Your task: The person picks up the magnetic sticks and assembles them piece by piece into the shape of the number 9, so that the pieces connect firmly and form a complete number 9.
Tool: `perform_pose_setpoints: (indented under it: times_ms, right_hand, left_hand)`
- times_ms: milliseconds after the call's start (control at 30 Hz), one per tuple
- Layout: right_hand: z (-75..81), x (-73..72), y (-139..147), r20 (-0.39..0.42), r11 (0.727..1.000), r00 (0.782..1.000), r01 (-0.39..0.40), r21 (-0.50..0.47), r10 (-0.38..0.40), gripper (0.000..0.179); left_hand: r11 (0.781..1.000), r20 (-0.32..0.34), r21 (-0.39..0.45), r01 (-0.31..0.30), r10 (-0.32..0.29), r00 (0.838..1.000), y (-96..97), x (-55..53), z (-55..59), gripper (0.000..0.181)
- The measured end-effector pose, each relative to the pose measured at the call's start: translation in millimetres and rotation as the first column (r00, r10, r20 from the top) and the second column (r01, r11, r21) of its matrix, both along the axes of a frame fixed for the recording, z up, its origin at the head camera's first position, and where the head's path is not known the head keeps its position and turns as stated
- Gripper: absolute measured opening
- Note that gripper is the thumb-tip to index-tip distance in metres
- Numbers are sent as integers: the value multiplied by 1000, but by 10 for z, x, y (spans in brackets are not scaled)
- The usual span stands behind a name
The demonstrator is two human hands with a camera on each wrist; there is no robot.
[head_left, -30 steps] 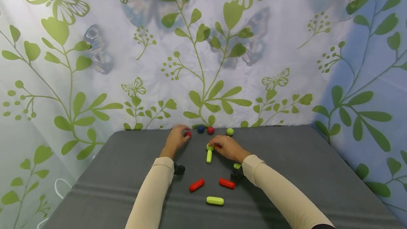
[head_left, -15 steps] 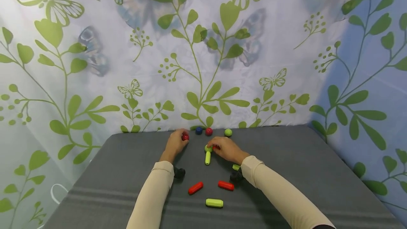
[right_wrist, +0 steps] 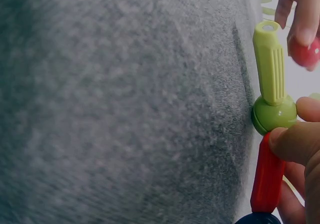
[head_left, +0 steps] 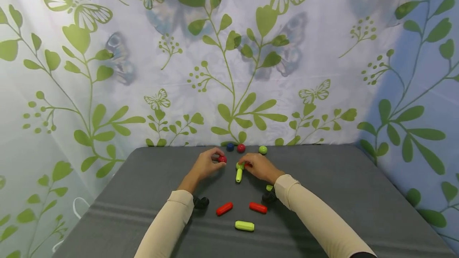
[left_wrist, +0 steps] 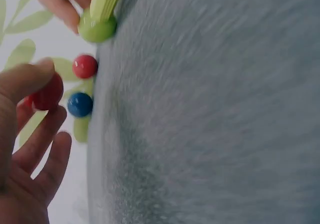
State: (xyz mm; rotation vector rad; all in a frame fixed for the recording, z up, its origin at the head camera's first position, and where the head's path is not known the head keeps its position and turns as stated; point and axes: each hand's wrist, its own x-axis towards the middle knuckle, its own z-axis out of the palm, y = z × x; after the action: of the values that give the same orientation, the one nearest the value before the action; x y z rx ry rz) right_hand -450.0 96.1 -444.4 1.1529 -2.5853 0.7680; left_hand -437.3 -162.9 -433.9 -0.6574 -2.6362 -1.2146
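Observation:
My left hand point(head_left: 205, 165) pinches a red ball point(left_wrist: 52, 92) between thumb and fingertips, off the table. A short gap parts it from my right hand point(head_left: 263, 167). That right hand grips a joined piece around its green ball point(right_wrist: 275, 115), thumb pressing where the ball meets a red stick point(right_wrist: 266, 179). From the same ball a yellow-green ribbed stick point(right_wrist: 270, 67) juts out the other way, its far end bare. At the red stick's lower end a dark blue ball point(right_wrist: 257, 219) shows, cut off by the right wrist view's edge.
Along the grey table's back edge sit a blue ball point(head_left: 230, 147), a red ball point(head_left: 241, 148) and a green ball point(head_left: 263, 149). Nearer lie two red sticks point(head_left: 224, 208) and a yellow-green stick point(head_left: 244, 226). Another yellow-green stick point(head_left: 269, 188) is partly hidden by the right wrist.
My left hand has taken the red ball from the back of the table and carried it right, closer to the right hand. The right hand keeps its hold on the joined piece, nearly still.

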Motion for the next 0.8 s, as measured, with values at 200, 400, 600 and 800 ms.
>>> perform_pose_setpoints:
  times_ms: [200,400,600,800]
  right_hand:
    - [15,-6,9,7,1000,1000,-14,-4,14,25]
    - [25,1,18,-10,1000,1000,-16,-4,16,25]
    - [40,8,19,-10,999,999,-35,-18,35,26]
    - [32,12,15,-11,999,1000,-28,-25,28,25]
  left_hand:
    - [975,-10,1,221,-221,975,73,213,-21,26]
    - [951,27,21,310,-310,950,163,326,-34,29]
    - [944,93,25,329,-330,939,216,377,-88,32]
    - [946,132,17,322,-322,938,249,406,-126,32]
